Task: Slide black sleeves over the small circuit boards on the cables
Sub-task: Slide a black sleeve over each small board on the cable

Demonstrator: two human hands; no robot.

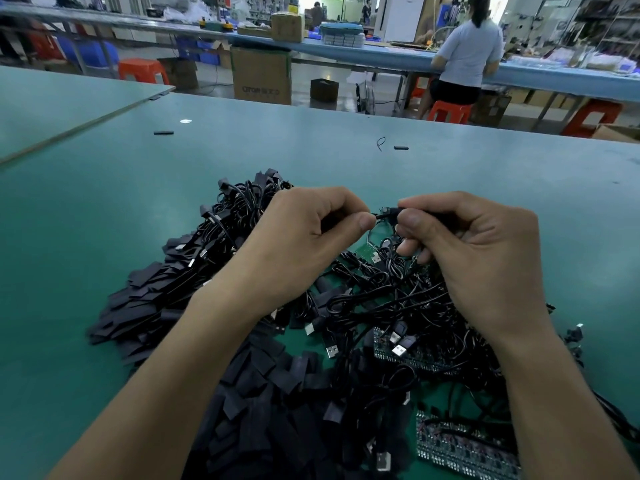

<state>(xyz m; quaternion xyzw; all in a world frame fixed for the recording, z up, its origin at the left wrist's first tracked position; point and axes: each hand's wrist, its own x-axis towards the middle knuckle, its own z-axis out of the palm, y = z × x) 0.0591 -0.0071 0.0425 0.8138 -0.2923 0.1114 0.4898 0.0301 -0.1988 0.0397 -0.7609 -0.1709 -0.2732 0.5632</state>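
Green matting covers a wide table in a workshop, and behind it a person sits on an orange stool at a long bench, with a cardboard box on the floor. Both hands hover above a tangled heap of black cables. The left hand and right hand nearly meet, each pinching a cable end between thumb and forefinger, the other fingers curled in. The pinched piece is small and dark; I cannot tell whether a sleeve already covers its board. Loose flat sleeves lie heaped under and to the left of the left forearm, touching the cables. Green boards show in the tangle by the right forearm, and another peeks out just below the fingertips. Silver plugs lie among the wires. Two stray sleeves rest well apart further up the table.
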